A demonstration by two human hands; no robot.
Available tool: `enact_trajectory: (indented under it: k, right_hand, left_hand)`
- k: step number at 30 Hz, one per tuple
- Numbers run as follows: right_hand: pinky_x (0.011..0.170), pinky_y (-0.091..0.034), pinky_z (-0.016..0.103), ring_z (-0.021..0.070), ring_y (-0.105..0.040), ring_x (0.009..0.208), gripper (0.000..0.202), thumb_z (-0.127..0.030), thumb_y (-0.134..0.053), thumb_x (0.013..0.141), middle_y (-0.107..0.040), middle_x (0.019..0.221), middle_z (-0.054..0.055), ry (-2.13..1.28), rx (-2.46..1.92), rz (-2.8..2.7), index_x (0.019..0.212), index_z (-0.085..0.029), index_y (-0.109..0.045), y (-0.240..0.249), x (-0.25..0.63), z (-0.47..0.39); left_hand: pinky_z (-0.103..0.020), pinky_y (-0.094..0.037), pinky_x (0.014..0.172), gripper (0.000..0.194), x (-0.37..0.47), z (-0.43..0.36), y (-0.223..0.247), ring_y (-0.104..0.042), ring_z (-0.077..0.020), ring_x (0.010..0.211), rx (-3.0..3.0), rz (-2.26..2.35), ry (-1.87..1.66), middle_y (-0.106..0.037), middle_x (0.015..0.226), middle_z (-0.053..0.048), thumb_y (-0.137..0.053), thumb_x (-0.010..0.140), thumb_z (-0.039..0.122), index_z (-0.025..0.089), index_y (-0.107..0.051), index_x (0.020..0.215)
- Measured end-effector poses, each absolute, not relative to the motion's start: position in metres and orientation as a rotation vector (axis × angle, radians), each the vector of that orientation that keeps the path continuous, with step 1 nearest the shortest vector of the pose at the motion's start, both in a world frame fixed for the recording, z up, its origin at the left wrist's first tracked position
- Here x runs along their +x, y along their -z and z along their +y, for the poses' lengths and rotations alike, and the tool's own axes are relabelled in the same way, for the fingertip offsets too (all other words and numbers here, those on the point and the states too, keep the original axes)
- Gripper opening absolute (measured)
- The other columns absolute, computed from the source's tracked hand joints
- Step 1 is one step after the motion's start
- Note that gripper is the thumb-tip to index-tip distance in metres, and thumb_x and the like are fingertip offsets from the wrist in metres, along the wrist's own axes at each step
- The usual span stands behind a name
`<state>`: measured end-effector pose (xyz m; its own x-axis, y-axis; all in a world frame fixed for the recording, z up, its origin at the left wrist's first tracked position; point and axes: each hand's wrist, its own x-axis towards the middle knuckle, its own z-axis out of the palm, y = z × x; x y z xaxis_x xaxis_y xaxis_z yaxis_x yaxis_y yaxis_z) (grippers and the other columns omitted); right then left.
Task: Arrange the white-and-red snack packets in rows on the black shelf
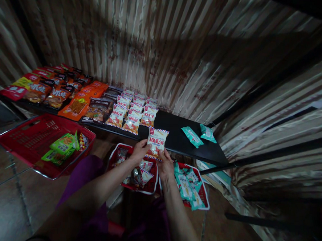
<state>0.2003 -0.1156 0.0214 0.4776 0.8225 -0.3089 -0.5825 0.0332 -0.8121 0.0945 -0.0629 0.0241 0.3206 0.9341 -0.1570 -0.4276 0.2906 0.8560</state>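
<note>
Between my two hands I hold a white snack bag (157, 142) with red lettering and a striped edge, just off the front edge of the black shelf (174, 130). My left hand (140, 151) grips its lower left side, and my right hand (165, 161) its lower right corner. Rows of matching white snack bags (132, 121) lie on the shelf, left of the held one. Below my hands is a small red basket (154, 183) with more striped snack bags (146, 177) in it.
Orange packs (79, 101), dark packs (97, 109) and red-black packs (57, 95) fill the shelf's left part. Two teal packs (192, 136) lie at its right. A large red basket (26, 132) holds green packs (63, 145); another red basket (206, 199) holds teal packs (185, 185). Metal poles (257, 157) stand right.
</note>
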Motion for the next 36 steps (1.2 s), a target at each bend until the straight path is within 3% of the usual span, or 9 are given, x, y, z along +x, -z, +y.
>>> enact_trajectory:
  k: [5,11,19,24,26,36]
  right_hand:
    - [0.068,-0.053,0.025,0.0138,-0.067,0.073,0.041,-0.022,-0.078,0.059,-0.073,0.084,-0.001,-1.1,-1.09,-0.239,0.098,-0.022,-0.066,-0.013,0.204,-0.108]
    - [0.067,-0.055,0.03,0.0177,-0.068,0.073,0.031,-0.034,-0.078,0.06,-0.073,0.082,0.002,-1.188,-1.092,-0.256,0.086,-0.02,-0.066,-0.014,0.21,-0.101]
    - [0.065,-0.055,0.028,0.0149,-0.065,0.062,0.021,-0.027,-0.078,0.058,-0.07,0.067,-0.001,-1.04,-1.178,-0.116,0.073,-0.018,-0.065,-0.011,0.213,-0.09]
    - [0.067,-0.054,0.03,0.0164,-0.067,0.073,0.038,-0.043,-0.075,0.062,-0.072,0.08,0.001,-1.029,-1.144,-0.21,0.09,-0.019,-0.067,-0.011,0.208,-0.083]
    - [0.067,-0.055,0.03,0.0168,-0.067,0.072,0.043,-0.042,-0.077,0.058,-0.073,0.083,0.001,-1.059,-1.137,-0.255,0.093,-0.02,-0.066,-0.013,0.207,-0.079]
    - [0.054,-0.054,0.026,0.0134,-0.063,0.055,0.037,-0.035,-0.08,0.048,-0.069,0.064,-0.003,-0.896,-1.243,-0.246,0.078,-0.019,-0.066,0.003,0.226,-0.042]
  left_hand:
    - [-0.029,-0.048,0.077,0.03,0.096,-0.062,-0.018,-0.063,-0.0163,0.079,0.824,0.788,-0.982,-0.07,0.089,-0.005,-0.066,0.069,0.02,0.014,-0.064,0.098]
    - [-0.027,-0.048,0.071,0.028,0.098,-0.057,-0.014,-0.062,-0.0144,0.071,0.813,0.81,-0.984,-0.071,0.081,-0.003,-0.066,0.068,0.021,0.014,-0.065,0.095]
    - [-0.029,-0.049,0.073,0.031,0.098,-0.051,0.003,-0.063,-0.0151,0.073,0.691,0.831,-1.081,-0.07,0.085,-0.005,-0.069,0.066,0.03,0.014,-0.065,0.092]
    - [-0.028,-0.048,0.076,0.034,0.092,-0.042,0.004,-0.063,-0.016,0.079,0.825,0.849,-1.114,-0.07,0.09,-0.005,-0.071,0.065,0.031,0.014,-0.066,0.095]
    - [-0.028,-0.048,0.077,0.034,0.09,-0.041,0.003,-0.063,-0.0161,0.08,0.862,0.842,-1.104,-0.07,0.091,-0.005,-0.07,0.066,0.03,0.014,-0.066,0.096]
    - [-0.029,-0.047,0.08,0.025,0.097,-0.022,0.007,-0.062,-0.0162,0.081,1.173,1.023,-1.074,-0.069,0.085,-0.002,-0.065,0.068,0.024,0.018,-0.067,0.092]
